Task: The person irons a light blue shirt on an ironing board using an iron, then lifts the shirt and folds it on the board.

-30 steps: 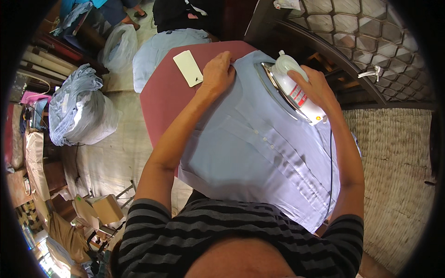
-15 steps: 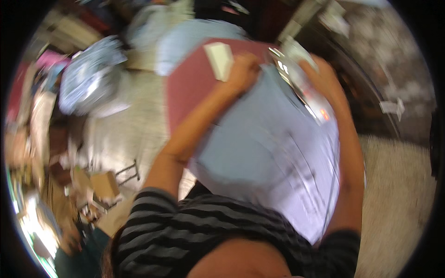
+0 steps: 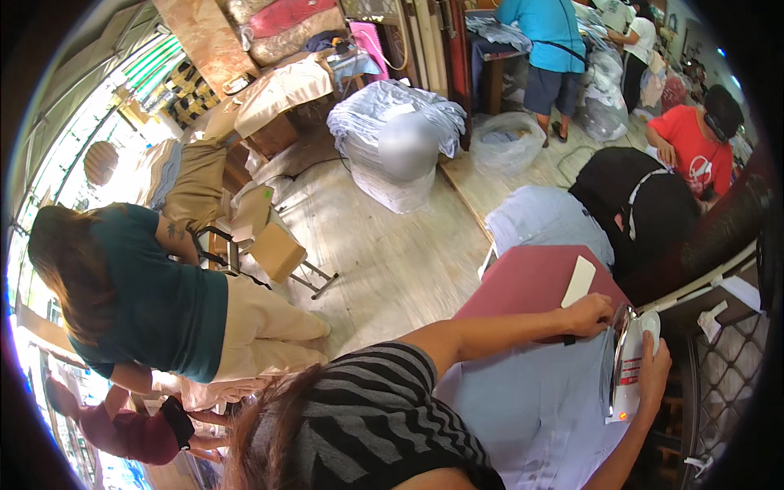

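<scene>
A light blue button-front shirt (image 3: 523,400) lies spread over a dark red padded board (image 3: 523,282). On the shirt's right side stands an iron (image 3: 629,367), white and chrome with a small orange light lit. My right hand (image 3: 653,367) is closed round its handle. My left hand (image 3: 588,315) has its fingers curled at the far edge of the shirt and seems to grip the cloth; its fingertips are partly hidden. Beside it a cream strip of card (image 3: 579,282) lies on the red surface.
Beyond the board are a heap of light blue garments (image 3: 547,220) and a black heap (image 3: 629,192). A plastic-wrapped clothing bundle (image 3: 392,139) stands on the floor. A person in dark green (image 3: 155,286) is at the left, near a carton (image 3: 279,251). Metal latticework (image 3: 727,384) borders the right.
My view has swung left, bringing the room and other people into sight. The board now appears further right. My right hand still holds the iron, and my left hand stays at the shirt's far edge.
</scene>
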`<control>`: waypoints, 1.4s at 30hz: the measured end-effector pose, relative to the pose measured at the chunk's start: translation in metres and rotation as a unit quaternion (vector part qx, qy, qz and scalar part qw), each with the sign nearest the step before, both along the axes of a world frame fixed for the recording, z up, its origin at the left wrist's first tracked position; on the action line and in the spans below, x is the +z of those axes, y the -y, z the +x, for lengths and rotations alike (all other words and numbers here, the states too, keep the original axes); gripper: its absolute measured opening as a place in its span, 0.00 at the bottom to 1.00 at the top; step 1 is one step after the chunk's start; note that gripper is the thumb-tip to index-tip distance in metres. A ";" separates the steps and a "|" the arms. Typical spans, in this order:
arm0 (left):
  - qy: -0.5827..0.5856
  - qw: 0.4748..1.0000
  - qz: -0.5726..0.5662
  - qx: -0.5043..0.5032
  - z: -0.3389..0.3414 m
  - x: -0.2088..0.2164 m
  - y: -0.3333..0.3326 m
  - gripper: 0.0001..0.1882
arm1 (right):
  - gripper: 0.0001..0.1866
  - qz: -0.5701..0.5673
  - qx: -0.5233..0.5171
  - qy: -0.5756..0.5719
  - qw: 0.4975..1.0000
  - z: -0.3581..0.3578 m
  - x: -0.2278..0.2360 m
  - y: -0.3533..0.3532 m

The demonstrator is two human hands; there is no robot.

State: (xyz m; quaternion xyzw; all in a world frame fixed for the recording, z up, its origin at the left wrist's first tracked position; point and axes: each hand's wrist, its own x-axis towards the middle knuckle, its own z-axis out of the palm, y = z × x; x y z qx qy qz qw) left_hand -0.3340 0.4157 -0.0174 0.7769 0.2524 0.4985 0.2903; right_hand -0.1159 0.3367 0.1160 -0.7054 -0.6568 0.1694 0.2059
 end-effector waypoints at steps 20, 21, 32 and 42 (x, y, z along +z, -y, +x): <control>-0.109 0.988 -0.109 -0.002 -0.007 0.038 0.005 0.06 | 0.32 -0.096 -0.100 -0.027 0.990 -0.004 0.038 0.065; -0.108 0.990 -0.091 -0.004 -0.008 0.036 0.004 0.06 | 0.31 -0.112 -0.093 -0.019 0.989 -0.002 0.040 0.074; -0.087 0.995 -0.006 0.050 -0.027 0.063 0.006 0.10 | 0.30 -0.054 -0.023 0.013 0.998 -0.020 0.020 0.017; -0.165 0.985 -0.038 0.001 -0.116 0.068 0.146 0.13 | 0.28 -0.078 0.005 -0.008 0.997 -0.015 0.029 0.065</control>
